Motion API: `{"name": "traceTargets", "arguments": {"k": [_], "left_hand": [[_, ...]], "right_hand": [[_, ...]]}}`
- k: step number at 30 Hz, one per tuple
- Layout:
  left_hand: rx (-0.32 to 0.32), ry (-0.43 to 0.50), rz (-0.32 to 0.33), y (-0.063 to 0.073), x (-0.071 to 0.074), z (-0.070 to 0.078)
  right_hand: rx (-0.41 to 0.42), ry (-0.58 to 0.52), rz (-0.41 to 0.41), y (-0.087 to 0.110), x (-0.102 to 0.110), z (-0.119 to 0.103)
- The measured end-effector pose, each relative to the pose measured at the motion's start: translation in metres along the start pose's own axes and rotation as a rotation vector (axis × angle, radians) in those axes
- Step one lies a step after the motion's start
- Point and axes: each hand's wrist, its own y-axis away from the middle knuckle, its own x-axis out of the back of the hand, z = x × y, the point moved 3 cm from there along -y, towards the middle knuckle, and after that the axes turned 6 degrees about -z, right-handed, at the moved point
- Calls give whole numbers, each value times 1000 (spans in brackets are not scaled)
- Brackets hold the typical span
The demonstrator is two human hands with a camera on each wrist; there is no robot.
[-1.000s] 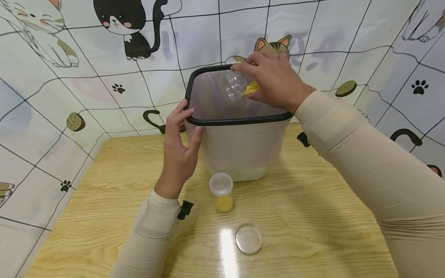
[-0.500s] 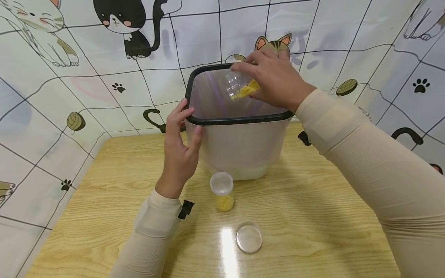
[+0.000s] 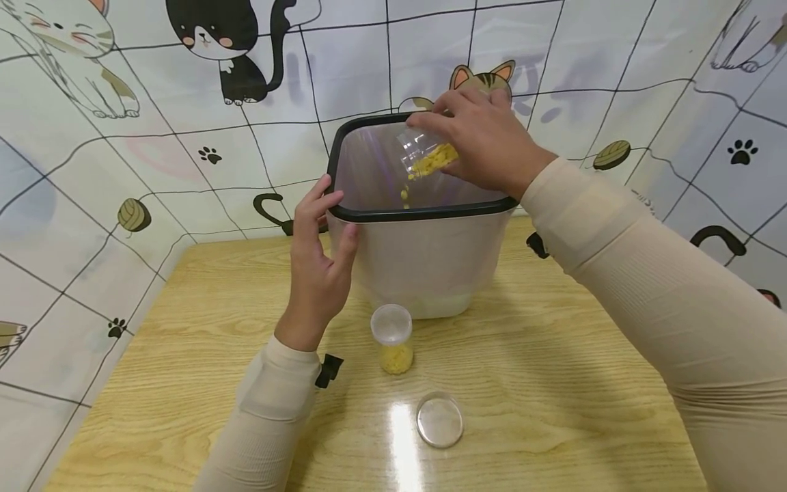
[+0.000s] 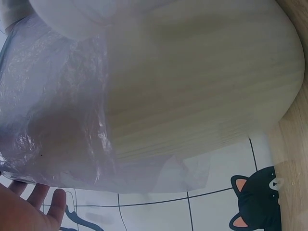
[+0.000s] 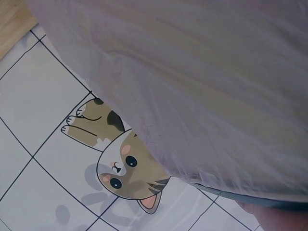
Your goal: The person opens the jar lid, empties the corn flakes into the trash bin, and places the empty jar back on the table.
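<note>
In the head view my right hand (image 3: 486,140) grips a small clear jar (image 3: 415,143) tipped sideways over the bin's opening. Yellow bits (image 3: 433,160) lie along its lower side, and a few drop from the mouth into the bin. My left hand (image 3: 320,273) rests at the left corner of the black-rimmed translucent bin (image 3: 424,260), fingertips by the rim and thumb by the front wall, fingers only slightly bent. A plastic bag lines the bin. The right wrist view shows the bin's wall (image 5: 202,96) and only a sliver of my right hand.
In front of the bin stands a second clear jar (image 3: 393,342) with yellow bits in its bottom. Nearer lies a round clear lid (image 3: 439,420). All rest on a wooden table (image 3: 553,383), with a cat-patterned wall covering (image 3: 369,61) behind.
The jar in my right hand has tilted further mouth-down. Its yellow bits have slid toward the mouth, and some now fall into the bin. My left hand stays put.
</note>
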Motion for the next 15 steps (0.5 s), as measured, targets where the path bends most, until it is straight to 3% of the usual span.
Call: {"name": "traceTargets", "arguments": {"k": [15], "left_hand": [[3, -4, 6, 0, -2, 1]], "right_hand": [[13, 34, 7, 1, 0, 0]]}}
